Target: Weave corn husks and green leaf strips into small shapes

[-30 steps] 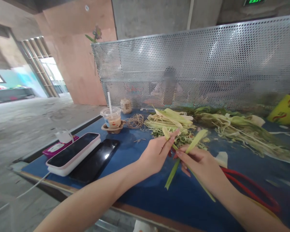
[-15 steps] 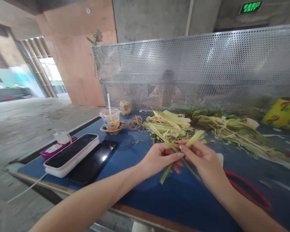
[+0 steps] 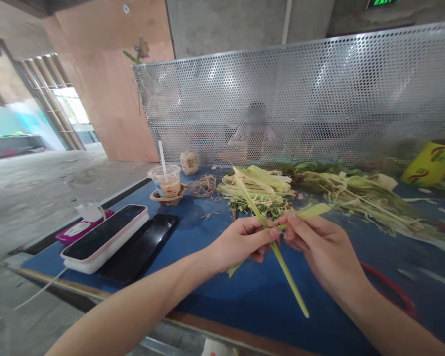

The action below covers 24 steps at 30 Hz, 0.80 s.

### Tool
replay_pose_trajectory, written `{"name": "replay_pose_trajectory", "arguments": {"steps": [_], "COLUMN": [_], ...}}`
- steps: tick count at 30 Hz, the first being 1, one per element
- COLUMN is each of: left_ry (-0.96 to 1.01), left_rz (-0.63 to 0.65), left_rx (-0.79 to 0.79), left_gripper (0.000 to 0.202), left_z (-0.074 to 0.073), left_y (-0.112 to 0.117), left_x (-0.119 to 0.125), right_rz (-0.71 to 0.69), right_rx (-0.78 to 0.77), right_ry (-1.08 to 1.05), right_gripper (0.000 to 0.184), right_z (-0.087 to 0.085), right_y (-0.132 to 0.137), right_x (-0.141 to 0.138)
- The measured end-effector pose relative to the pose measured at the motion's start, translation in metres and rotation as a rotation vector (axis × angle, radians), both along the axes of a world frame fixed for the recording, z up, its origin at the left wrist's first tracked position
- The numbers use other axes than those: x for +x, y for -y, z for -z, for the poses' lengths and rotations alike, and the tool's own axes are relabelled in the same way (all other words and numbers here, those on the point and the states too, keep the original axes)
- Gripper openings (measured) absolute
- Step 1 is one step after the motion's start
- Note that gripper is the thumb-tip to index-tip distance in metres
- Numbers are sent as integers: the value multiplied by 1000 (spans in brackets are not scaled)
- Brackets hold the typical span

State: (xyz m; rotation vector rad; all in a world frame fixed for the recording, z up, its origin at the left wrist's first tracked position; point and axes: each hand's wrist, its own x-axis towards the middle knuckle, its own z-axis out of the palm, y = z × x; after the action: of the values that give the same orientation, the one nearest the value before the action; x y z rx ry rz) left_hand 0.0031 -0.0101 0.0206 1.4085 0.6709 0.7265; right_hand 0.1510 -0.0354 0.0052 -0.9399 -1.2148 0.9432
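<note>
Over a blue table (image 3: 215, 296), my left hand (image 3: 241, 240) and my right hand (image 3: 321, 247) meet fingertip to fingertip, each pinching long green leaf strips (image 3: 287, 277). One strip runs from upper left, through the pinch, down to the lower right. A second, paler strip sticks out to the right above my right hand. Both hands are closed on the strips. Behind them lies a heap of green and pale leaves (image 3: 261, 185).
At the left lie a phone on a white power bank (image 3: 104, 237), a dark phone (image 3: 143, 247) and a pink packet (image 3: 79, 227). A drink cup with straw (image 3: 166, 180) and a coil of twine (image 3: 203, 185) stand further back. More leaves (image 3: 359, 193) spread right, with a red loop (image 3: 389, 289). A person sits behind the perforated metal screen (image 3: 319, 99).
Both hands drew together in a pinch. The long strip swung so that its lower end now points down to the right, and the pale strip tilted flatter to the right.
</note>
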Motion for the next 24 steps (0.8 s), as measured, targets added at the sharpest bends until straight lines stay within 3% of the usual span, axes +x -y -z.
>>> {"name": "replay_pose_trajectory", "arguments": {"steps": [6,9,13,16,18,24], "left_ry": [45,33,-24,-40,-60,-85], "left_rz": [107,64,-46,-32,-6,49], "left_rx": [-81,-53,47,122,159,139], "left_gripper": [26,26,30,28,26,26], "left_z": [-1,3,6,5,4,5], "left_y": [0,-4,-13,-17,-18,-18], "left_x": [-2,-3,-7,-12,-14,-16], "right_rz": [-19,-63,-184,-260,-307,-340], "right_rx": [36,-3,-103,-99,-77,-14], "right_ry": [-50,29,330,642,790,887], "right_gripper": [17,22,25,17,29,39], "right_z": [-4,-6,-4,-5,-9,-19], "right_y": [5,0,-3,0,4,9], "right_x": [2,5,10,11,12,17]}}
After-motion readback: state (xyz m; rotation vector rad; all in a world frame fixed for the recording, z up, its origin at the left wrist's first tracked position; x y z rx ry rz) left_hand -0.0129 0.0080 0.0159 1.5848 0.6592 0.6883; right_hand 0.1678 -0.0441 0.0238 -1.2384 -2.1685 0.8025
